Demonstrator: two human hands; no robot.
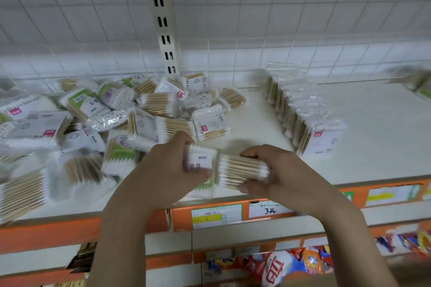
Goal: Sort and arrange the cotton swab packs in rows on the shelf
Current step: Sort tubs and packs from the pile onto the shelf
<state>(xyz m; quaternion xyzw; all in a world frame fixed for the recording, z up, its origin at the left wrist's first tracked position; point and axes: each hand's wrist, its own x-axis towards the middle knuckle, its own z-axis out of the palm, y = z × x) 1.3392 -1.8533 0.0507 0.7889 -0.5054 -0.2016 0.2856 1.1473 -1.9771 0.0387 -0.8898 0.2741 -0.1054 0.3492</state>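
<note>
A loose heap of cotton swab packs (112,114) covers the left half of the white shelf (363,147). A tidy row of upright packs (300,109) runs back toward the wall on the right. My left hand (163,170) grips a pack with a white label (200,158) near the shelf's front edge. My right hand (277,170) grips a pack with its wooden sticks showing (242,170), touching the left one. Another pack lies under them, mostly hidden.
The orange shelf lip carries price tags (217,215). A slotted metal upright (163,21) stands against the tiled wall. More packs sit blurred at the far right (417,81). Colourful snack bags (303,261) fill the lower shelf.
</note>
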